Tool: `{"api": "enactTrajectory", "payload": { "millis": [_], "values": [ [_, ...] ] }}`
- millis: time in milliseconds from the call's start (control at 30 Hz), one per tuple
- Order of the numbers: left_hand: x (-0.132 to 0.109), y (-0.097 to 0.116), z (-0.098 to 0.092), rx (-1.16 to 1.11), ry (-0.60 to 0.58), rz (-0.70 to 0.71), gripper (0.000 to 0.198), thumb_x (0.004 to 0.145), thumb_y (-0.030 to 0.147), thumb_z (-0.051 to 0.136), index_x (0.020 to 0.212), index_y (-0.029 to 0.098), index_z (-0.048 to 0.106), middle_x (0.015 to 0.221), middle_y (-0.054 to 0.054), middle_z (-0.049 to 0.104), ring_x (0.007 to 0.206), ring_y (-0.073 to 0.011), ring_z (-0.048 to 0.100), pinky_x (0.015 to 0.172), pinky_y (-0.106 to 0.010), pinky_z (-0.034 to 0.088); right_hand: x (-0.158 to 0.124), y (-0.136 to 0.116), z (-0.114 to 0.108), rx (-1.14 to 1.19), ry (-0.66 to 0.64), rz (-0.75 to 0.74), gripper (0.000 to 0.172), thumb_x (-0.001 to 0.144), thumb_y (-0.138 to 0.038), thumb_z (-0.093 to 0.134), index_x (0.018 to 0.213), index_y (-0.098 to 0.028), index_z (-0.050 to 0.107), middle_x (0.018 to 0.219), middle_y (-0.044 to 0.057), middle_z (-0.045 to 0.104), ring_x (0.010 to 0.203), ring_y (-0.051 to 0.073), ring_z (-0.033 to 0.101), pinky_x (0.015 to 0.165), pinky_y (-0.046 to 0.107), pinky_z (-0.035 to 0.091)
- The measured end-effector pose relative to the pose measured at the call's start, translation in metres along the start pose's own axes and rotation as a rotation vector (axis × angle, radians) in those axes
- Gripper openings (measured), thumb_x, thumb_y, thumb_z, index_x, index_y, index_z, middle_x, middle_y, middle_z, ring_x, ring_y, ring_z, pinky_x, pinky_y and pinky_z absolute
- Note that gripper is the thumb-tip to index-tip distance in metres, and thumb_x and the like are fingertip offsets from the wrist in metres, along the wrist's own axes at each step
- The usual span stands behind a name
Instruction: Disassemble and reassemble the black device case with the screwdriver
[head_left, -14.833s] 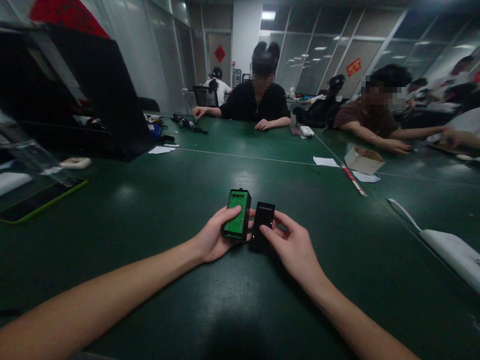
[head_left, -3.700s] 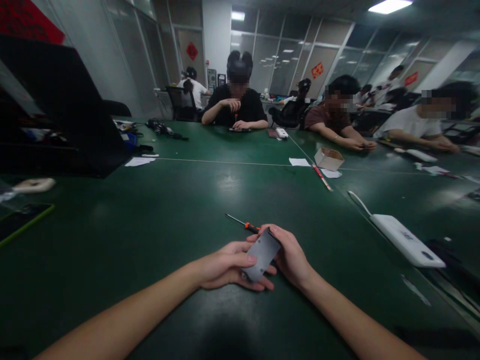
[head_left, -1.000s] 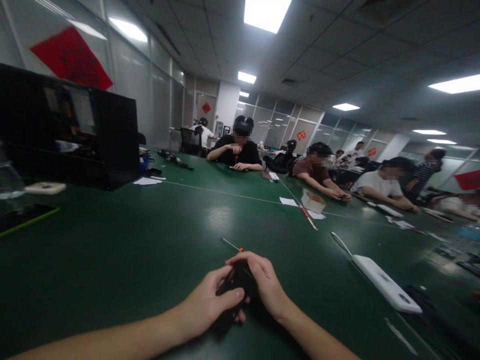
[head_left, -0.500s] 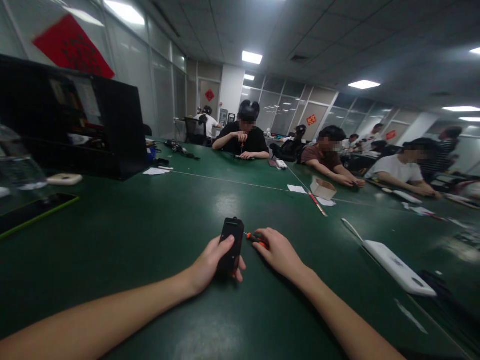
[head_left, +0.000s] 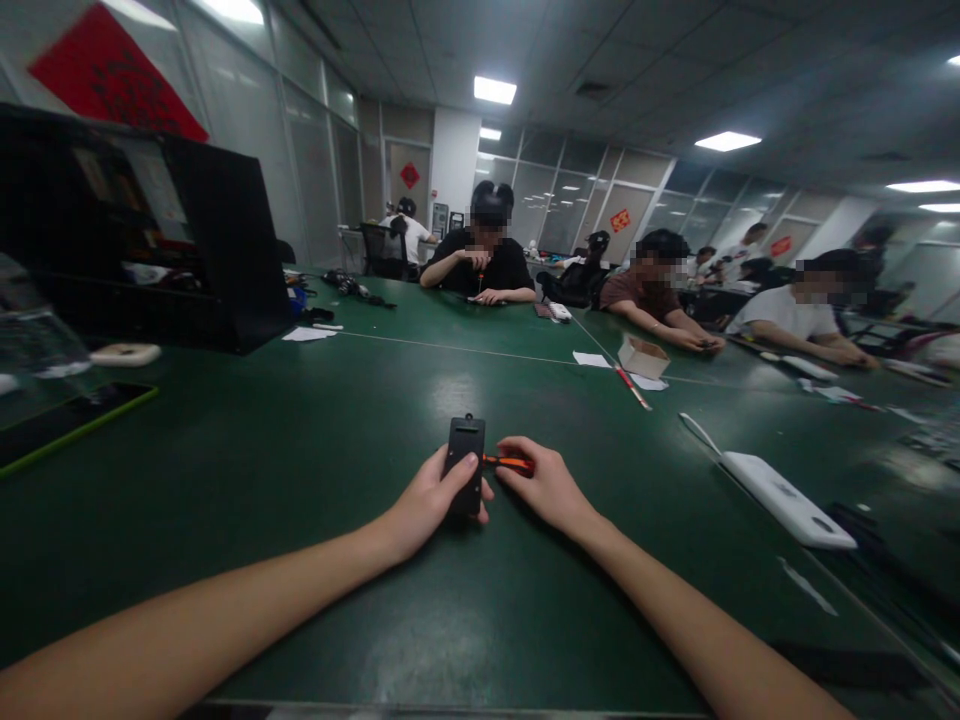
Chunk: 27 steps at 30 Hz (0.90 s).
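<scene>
A flat black rectangular device [head_left: 466, 440] with a small loop at its top is held upright in my left hand [head_left: 431, 500], thumb across its face and fingertips showing at its right edge. Just to the right, my right hand [head_left: 546, 482] is closed around an orange and black screwdriver [head_left: 516, 464]. The screwdriver lies roughly level, its front end pointing left at the device's right edge; whether the two touch is hard to tell. Both hands are over the green table [head_left: 337, 430].
A black open box [head_left: 247, 250] and a green-edged phone [head_left: 75, 425] are at the left. At the right lies a white power bank [head_left: 787, 500] with a strap. Farther back are a small carton [head_left: 643, 357], paper [head_left: 592, 359] and several seated people.
The device stands straighter, with its face turned more towards me. The screwdriver in my right hand has swung level, with more of its handle showing. The whole view has shifted slightly.
</scene>
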<state>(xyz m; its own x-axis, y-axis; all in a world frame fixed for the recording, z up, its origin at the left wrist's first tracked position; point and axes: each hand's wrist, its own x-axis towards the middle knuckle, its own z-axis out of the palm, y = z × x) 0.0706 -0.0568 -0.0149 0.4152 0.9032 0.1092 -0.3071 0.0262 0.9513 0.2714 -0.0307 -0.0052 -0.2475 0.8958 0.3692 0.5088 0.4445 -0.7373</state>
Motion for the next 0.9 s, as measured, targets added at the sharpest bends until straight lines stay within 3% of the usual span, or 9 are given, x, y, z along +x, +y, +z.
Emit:
{"api": "enactTrajectory", "payload": {
  "millis": [100, 233, 333, 433, 533, 633, 767, 900],
  "values": [
    [0.001, -0.001, 0.000, -0.010, 0.006, -0.015, 0.039, 0.092, 0.052, 0.052, 0.105, 0.016, 0.047, 0.082, -0.006, 0.068, 0.060, -0.0176, 0.066, 0.062, -0.032, 0.050, 0.004, 0.000, -0.002, 0.135, 0.130, 0.041, 0.030, 0.079, -0.027, 0.072, 0.106, -0.017, 0.066, 0.094, 0.006, 0.071, 0.087, 0.023, 0.068, 0.083, 0.038, 0.051],
    [0.001, -0.001, -0.002, -0.066, 0.024, -0.051, 0.037, 0.091, 0.050, 0.054, 0.103, 0.016, 0.047, 0.084, -0.006, 0.066, 0.063, -0.0161, 0.066, 0.064, -0.031, 0.050, 0.009, -0.004, -0.011, 0.350, 0.362, 0.062, 0.050, 0.086, -0.041, 0.066, 0.126, -0.018, 0.049, 0.088, 0.005, 0.070, 0.076, 0.019, 0.069, 0.069, 0.033, 0.055],
    [0.001, 0.002, -0.004, -0.093, 0.026, -0.073, 0.038, 0.083, 0.038, 0.070, 0.104, 0.017, 0.047, 0.092, -0.005, 0.064, 0.071, -0.0146, 0.066, 0.068, -0.029, 0.050, 0.010, -0.010, -0.017, 0.466, 0.491, 0.039, 0.050, 0.089, -0.044, 0.063, 0.129, -0.022, 0.042, 0.092, 0.003, 0.068, 0.064, 0.016, 0.066, 0.055, 0.028, 0.054],
    [0.001, 0.006, -0.005, -0.102, 0.013, -0.099, 0.053, 0.071, 0.023, 0.081, 0.110, 0.018, 0.045, 0.100, -0.005, 0.063, 0.077, -0.0146, 0.066, 0.072, -0.028, 0.050, 0.007, -0.020, -0.020, 0.521, 0.569, -0.003, 0.045, 0.088, -0.042, 0.064, 0.125, -0.025, 0.044, 0.092, 0.001, 0.067, 0.058, 0.013, 0.063, 0.051, 0.025, 0.052],
    [0.001, 0.007, -0.005, -0.098, 0.020, -0.122, 0.059, 0.069, 0.020, 0.082, 0.114, 0.019, 0.044, 0.102, -0.006, 0.062, 0.078, -0.0144, 0.065, 0.073, -0.028, 0.050, 0.001, -0.033, -0.019, 0.532, 0.612, -0.111, 0.036, 0.090, -0.035, 0.064, 0.121, -0.026, 0.048, 0.094, 0.001, 0.065, 0.061, 0.013, 0.063, 0.052, 0.025, 0.053],
    [0.002, 0.006, -0.005, -0.089, 0.047, -0.124, 0.060, 0.069, 0.021, 0.082, 0.116, 0.019, 0.044, 0.102, -0.006, 0.062, 0.077, -0.0134, 0.064, 0.074, -0.028, 0.050, -0.007, -0.044, -0.016, 0.466, 0.620, -0.339, 0.029, 0.094, -0.027, 0.058, 0.122, -0.027, 0.050, 0.095, 0.002, 0.063, 0.064, 0.013, 0.062, 0.053, 0.025, 0.054],
    [0.004, 0.003, -0.007, -0.084, 0.076, -0.121, 0.061, 0.069, 0.023, 0.082, 0.116, 0.020, 0.044, 0.100, -0.005, 0.061, 0.078, -0.0127, 0.062, 0.073, -0.029, 0.049, -0.017, -0.048, -0.014, 0.330, 0.584, -0.607, 0.035, 0.096, -0.019, 0.052, 0.129, -0.029, 0.048, 0.098, 0.004, 0.064, 0.067, 0.014, 0.062, 0.054, 0.026, 0.054],
    [0.005, -0.001, -0.009, -0.056, 0.091, -0.080, 0.057, 0.070, 0.025, 0.080, 0.115, 0.021, 0.046, 0.096, -0.002, 0.058, 0.075, -0.0114, 0.058, 0.067, -0.025, 0.047, -0.021, -0.047, -0.014, 0.222, 0.527, -0.686, 0.039, 0.095, -0.017, 0.051, 0.132, -0.029, 0.046, 0.099, 0.005, 0.063, 0.068, 0.015, 0.062, 0.053, 0.028, 0.055]
  ]
}}
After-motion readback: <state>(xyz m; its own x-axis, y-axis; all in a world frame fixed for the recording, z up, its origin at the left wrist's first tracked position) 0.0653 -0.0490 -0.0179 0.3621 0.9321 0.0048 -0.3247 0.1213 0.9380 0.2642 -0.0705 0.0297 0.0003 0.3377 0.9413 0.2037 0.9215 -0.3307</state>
